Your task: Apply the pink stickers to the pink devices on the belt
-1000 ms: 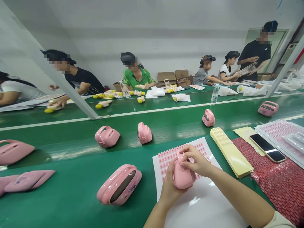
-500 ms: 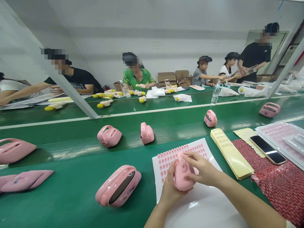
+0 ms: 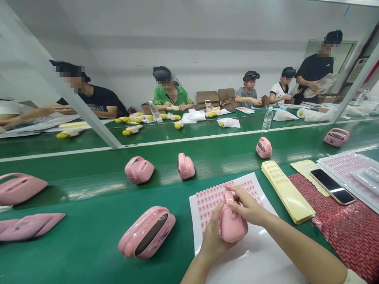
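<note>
A pink portable speaker with a carry handle is held end-on above a white sheet. My left hand wraps around its left side, fingers closed on it. Against the upper right of the speaker, near the handle, my right hand presses with its fingers and thumb. Under both hands lies the sticker sheet, with rows of small pink oval stickers. Another pink speaker, with a dark oblong front panel, stands to the left. My fingers hide part of the held speaker's end.
Several pink speakers, one of them here, stand along the green conveyor belt. To the right are yellow sticker strips, a phone and red bubble wrap. People sit and stand across the belt, near a water bottle.
The held speaker has tilted and shifted slightly right and down. My right fingers have moved closer in on its end and handle. Across the belt, the people at the right have drawn their arms apart.
</note>
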Demonstrator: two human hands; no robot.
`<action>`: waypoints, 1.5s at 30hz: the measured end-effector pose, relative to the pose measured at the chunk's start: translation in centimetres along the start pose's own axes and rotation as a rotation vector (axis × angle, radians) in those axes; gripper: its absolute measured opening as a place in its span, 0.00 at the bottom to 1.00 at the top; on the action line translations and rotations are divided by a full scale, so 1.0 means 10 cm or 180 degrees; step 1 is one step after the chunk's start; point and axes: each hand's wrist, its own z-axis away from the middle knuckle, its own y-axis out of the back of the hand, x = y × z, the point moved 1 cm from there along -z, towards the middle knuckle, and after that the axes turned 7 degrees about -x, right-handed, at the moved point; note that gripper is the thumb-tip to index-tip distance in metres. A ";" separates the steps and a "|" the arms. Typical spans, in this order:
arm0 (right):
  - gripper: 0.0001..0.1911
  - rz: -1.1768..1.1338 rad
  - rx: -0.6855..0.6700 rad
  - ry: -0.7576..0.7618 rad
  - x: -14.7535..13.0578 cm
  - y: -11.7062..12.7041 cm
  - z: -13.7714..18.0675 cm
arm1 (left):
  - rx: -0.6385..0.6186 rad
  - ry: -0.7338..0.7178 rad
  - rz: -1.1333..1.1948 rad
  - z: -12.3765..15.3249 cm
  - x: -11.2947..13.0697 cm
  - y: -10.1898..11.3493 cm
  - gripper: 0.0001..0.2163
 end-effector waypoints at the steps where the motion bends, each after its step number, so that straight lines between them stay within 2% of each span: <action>1: 0.21 -0.0002 0.0011 0.0055 0.00 0.01 0.00 | 0.0017 0.0032 -0.0022 0.00 0.01 0.01 0.45; 6: 0.18 -0.0090 0.0094 0.0247 -0.02 -0.02 0.05 | 0.0158 -0.0287 -0.0105 -0.02 0.03 0.01 0.43; 9: 0.20 0.0073 0.0041 0.0271 -0.03 0.02 0.03 | 0.0125 -0.0008 0.0212 -0.01 0.11 0.03 0.42; 12: 0.18 0.0299 0.0008 0.0192 0.02 0.16 -0.05 | -0.0093 0.0504 0.1233 -0.04 0.26 0.10 0.45; 13: 0.17 0.0290 -0.0139 0.0047 0.04 0.22 -0.08 | -0.0232 0.0581 0.1744 -0.06 0.29 0.12 0.49; 15: 0.15 0.0132 -0.0742 -0.0427 0.09 0.32 -0.14 | -0.0504 0.0616 0.2738 -0.11 0.32 0.15 0.55; 17: 0.15 -0.0031 -0.1114 -0.0882 0.08 0.42 -0.20 | -0.0494 0.0688 0.3349 -0.16 0.26 0.15 0.55; 18: 0.15 -0.0032 -0.1064 -0.1003 0.06 0.46 -0.25 | -0.0334 0.0809 0.3470 -0.19 0.20 0.13 0.52; 21: 0.16 0.0450 -0.0147 -0.0936 -0.11 0.60 -0.51 | 0.0207 0.1379 0.3284 -0.24 -0.01 0.01 0.35; 23: 0.13 0.1107 0.0416 -0.0859 -0.24 0.64 -0.78 | 0.0093 0.1616 0.2819 -0.26 -0.11 -0.10 0.27; 25: 0.08 0.1696 0.0749 -0.0916 -0.31 0.63 -1.11 | -0.0132 0.1615 0.2530 -0.26 -0.15 -0.21 0.23; 27: 0.04 0.1972 0.0815 -0.1078 -0.29 0.58 -1.44 | -0.0299 0.1544 0.2400 -0.26 -0.14 -0.27 0.18; 31: 0.08 0.2069 0.0815 -0.1389 -0.05 0.56 -1.88 | -0.0465 0.1478 0.2187 -0.26 -0.07 -0.28 0.11; 34: 0.08 0.2144 0.0764 -0.1580 0.11 0.63 -1.97 | -0.0512 0.1479 0.2079 -0.27 -0.05 -0.27 0.09; 37: 0.12 0.2237 0.0787 -0.1657 0.12 0.62 -1.97 | -0.0513 0.1493 0.1988 -0.26 -0.07 -0.29 0.09; 40: 0.18 0.2301 0.0842 -0.1416 0.02 0.39 -1.99 | -0.0510 0.1502 0.1903 -0.25 -0.10 -0.30 0.09; 43: 0.20 0.2165 0.0676 -0.1134 -0.06 0.01 -2.05 | -0.0556 0.1484 0.1856 -0.23 -0.09 -0.28 0.08; 45: 0.20 0.1972 0.0557 -0.1143 -0.07 -0.23 -2.11 | -0.0624 0.1432 0.1851 -0.23 -0.07 -0.27 0.08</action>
